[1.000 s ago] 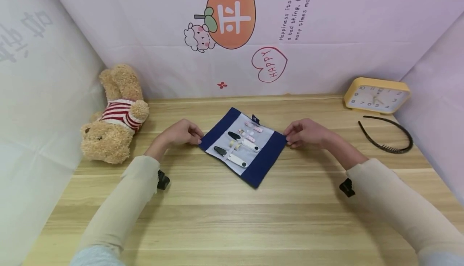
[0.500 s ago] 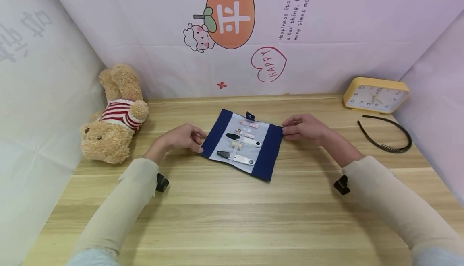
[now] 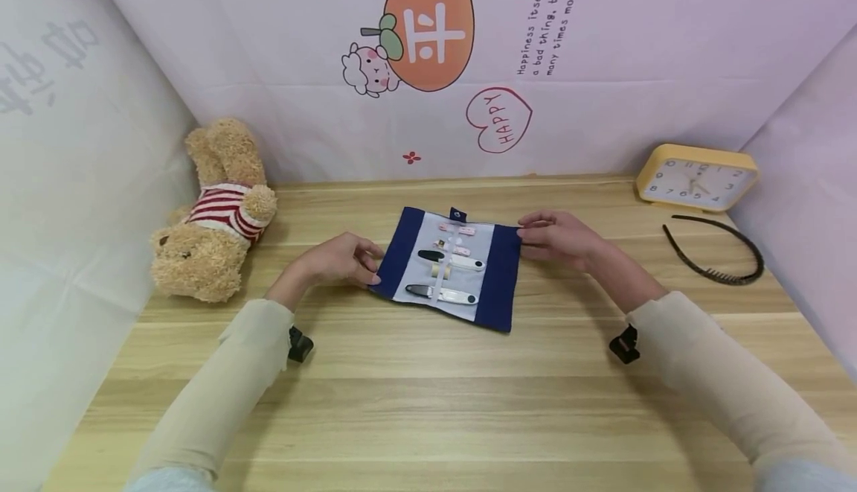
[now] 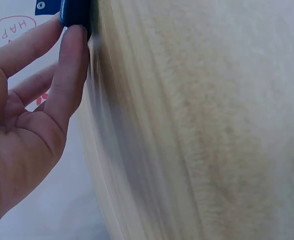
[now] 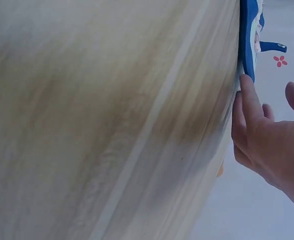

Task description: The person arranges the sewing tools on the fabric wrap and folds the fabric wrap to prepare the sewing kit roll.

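Note:
A navy fabric kit case (image 3: pixel 498 278) lies unfolded on the table, its pale lining facing up and a small snap tab (image 3: pixel 458 214) at its far edge. Under a clear strap sit two white tools with black ends (image 3: pixel 458 296), a yellowish spool-like piece (image 3: pixel 440 271) and small pink-and-white items (image 3: pixel 463 231). My left hand (image 3: pixel 338 260) pinches the case's near left corner between thumb and fingers, as the left wrist view shows. At the right edge, my right hand (image 3: pixel 559 239) touches the case with straight fingertips; its thumb stands apart in the right wrist view.
A teddy bear (image 3: pixel 224 205) in a striped shirt lies at the left. At the back right stands a yellow alarm clock (image 3: pixel 696 177), with a black headband (image 3: pixel 753 250) in front of it. A printed white cloth (image 3: pixel 301 53) hangs behind the wooden table (image 3: pixel 428 410).
The case has turned counterclockwise and now lies nearly square to the table. My left hand has come slightly nearer the front edge; my right hand has shifted slightly back and left.

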{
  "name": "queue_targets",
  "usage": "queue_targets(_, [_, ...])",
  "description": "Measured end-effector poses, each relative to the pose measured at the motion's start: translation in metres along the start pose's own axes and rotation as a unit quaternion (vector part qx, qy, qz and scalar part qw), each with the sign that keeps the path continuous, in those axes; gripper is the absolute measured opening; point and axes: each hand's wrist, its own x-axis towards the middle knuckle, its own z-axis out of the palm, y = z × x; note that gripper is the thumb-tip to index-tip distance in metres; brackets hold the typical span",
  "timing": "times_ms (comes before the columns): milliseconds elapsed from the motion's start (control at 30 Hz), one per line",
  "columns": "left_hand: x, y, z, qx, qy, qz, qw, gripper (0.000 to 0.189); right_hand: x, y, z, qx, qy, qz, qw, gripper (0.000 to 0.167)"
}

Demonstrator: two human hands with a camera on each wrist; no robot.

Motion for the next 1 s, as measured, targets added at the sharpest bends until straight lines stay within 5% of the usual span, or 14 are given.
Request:
queue_targets(500, [0.000, -0.002, 0.006, -0.048, -0.013, -0.018, 0.9986, 0.066, 0.006, -0.002, 0.004, 0.047, 0.005, -0.023, 0.9986, 0.056])
queue_targets(1000, [0.001, -0.006, 0.005, -0.069, -0.038, -0.011, 0.9968, 0.068, 0.011, -0.008, 0.008, 0.057, -0.039, -0.026, 0.9973, 0.063])
